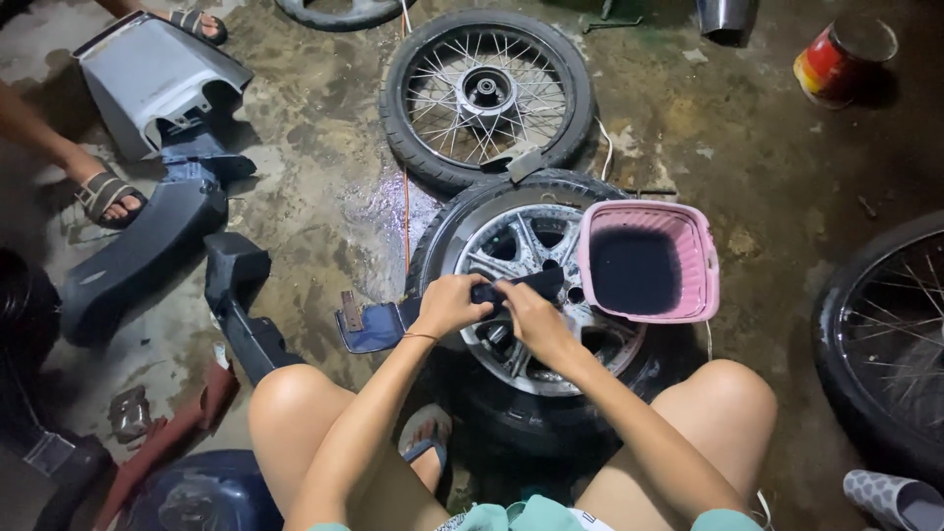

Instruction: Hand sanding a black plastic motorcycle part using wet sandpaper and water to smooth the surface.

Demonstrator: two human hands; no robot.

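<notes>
A dark cloth strip (pixel 531 284) is stretched between both my hands over an alloy motorcycle wheel (pixel 511 246) that lies flat on the floor between my knees. My left hand (pixel 449 304) is closed on the strip's left part, my right hand (pixel 528 315) on its middle. The strip's far end reaches toward a pink plastic basket (pixel 708 265) that rests on the wheel's right side and looks dark inside.
A spoked wheel (pixel 484 93) lies behind the alloy one, another spoked wheel (pixel 885 344) at right. Grey and dark body panels (pixel 147 69) lie at left, near another person's sandalled feet (pixel 106 195). A red can (pixel 836 59) stands far right. The concrete floor is wet.
</notes>
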